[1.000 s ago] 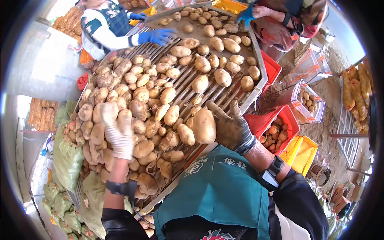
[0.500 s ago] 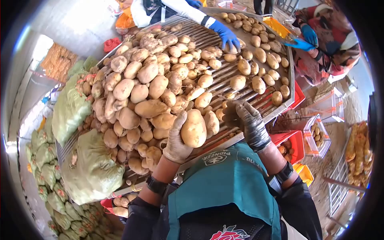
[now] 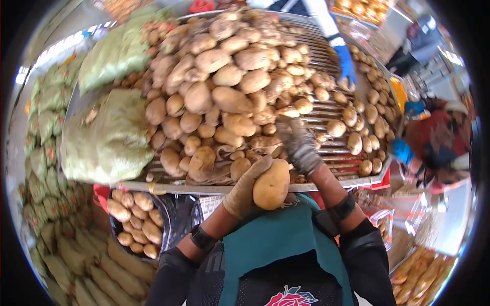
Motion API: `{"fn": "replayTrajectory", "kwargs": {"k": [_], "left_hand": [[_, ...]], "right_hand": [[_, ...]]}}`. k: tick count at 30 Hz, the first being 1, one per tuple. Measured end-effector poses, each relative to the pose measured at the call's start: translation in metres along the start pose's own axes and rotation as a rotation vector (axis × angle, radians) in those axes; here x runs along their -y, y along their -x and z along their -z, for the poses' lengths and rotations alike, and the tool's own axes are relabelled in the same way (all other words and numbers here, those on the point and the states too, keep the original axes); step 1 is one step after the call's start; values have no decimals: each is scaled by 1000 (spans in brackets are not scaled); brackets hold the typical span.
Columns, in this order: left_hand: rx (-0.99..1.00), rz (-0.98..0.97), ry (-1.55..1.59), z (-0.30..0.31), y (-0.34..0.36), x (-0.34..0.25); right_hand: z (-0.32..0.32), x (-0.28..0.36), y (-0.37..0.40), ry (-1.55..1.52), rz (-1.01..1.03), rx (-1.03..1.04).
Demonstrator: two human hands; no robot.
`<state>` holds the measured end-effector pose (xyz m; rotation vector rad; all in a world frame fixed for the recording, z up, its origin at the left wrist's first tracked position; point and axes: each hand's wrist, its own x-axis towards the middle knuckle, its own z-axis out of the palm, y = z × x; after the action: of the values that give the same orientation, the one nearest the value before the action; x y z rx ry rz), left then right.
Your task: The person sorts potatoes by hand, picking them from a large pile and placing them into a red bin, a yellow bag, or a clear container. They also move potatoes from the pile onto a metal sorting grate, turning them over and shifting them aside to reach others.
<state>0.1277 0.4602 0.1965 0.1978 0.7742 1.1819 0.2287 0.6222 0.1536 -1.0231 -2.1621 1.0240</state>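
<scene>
Left hand [image 3: 244, 194], in a beige glove, is closed round a large tan oval potato [image 3: 272, 184]. Half a second ago hand and potato were above the slatted metal surface [image 3: 337, 153]. They are now drawn back past its near edge, over the teal apron [image 3: 275, 239], so the potato is clear of the heap of brown potatoes [image 3: 229, 76]. Right hand [image 3: 300, 145], in a dark grey glove, has reached further onto the heap. It lies palm down, and whether it grips anything cannot be told. A co-worker's blue-gloved hand [image 3: 347, 66] works the far side.

Potato pile [image 3: 229, 97] on table [image 3: 178, 186]; sack [image 3: 109, 140] left
</scene>
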Motion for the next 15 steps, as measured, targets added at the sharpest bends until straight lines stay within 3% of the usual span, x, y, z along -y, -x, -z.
{"fn": "replayTrajectory", "kwargs": {"k": [1,2,3,4,6,7,8,10,12,13,15], "left_hand": [[26,-20,267,-5,8,-8],[60,-57,532,-10,17,-18],[8,-155,568,-17,30,-32],[-37,-228,598,3,34,-25],[112,-305,609,57,48,-11],[-120,-332,620,60,68,-5],[-153,-383,593,73,81,6],[-260,-435,562,90,114,23],[-315,-510,583,120,140,50],[-345,-545,590,130,156,59],[-538,-647,580,143,190,67]], "right_hand": [[5,-13,4,182,264,-137],[-14,-89,1,-265,-93,31],[0,-64,22,-481,-26,-14],[2,-75,31,-507,-2,69],[-3,-115,48,-374,-107,-82],[2,-126,57,-307,-160,-164],[15,-124,71,258,-146,-67],[5,-130,102,236,-234,-105],[2,-152,98,-483,-647,-178],[1,-175,105,128,-251,-113],[8,-221,113,-56,-338,-107]]}}
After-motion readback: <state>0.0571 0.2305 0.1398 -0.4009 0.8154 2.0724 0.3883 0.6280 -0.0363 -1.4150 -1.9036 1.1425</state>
